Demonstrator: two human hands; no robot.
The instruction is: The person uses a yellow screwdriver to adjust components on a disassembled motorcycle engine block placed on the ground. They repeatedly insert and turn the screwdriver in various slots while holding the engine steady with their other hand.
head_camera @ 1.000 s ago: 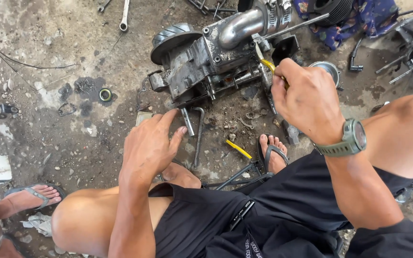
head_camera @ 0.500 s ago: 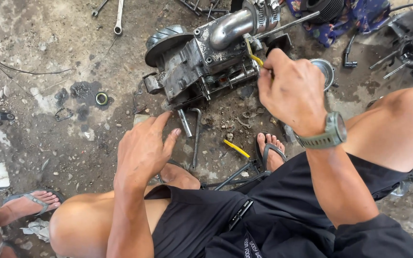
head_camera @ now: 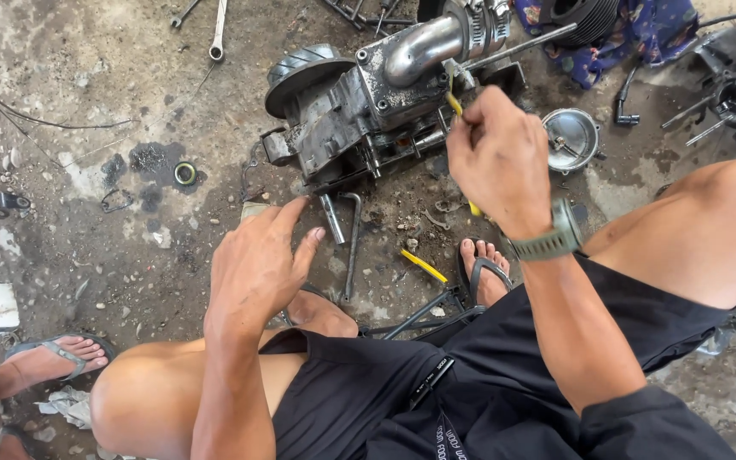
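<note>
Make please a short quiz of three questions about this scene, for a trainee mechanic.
1. True or false: the right hand holds a yellow-handled tool against the engine.
2. What is the open left hand reaching toward?
A. metal socket wrench
B. round metal cover
C. spanner
3. What is worn on the right wrist?

Key:
1. True
2. A
3. A grey-green watch

We are wearing black shorts (head_camera: 487,383) with a thin strip of small white lettering running down the front at six o'clock. We are wearing a grey-green wristwatch (head_camera: 555,238) on a ridged band at our right wrist, toward three o'clock, and dark flip-flops (head_camera: 480,273). Our arms are showing no sleeves.
</note>
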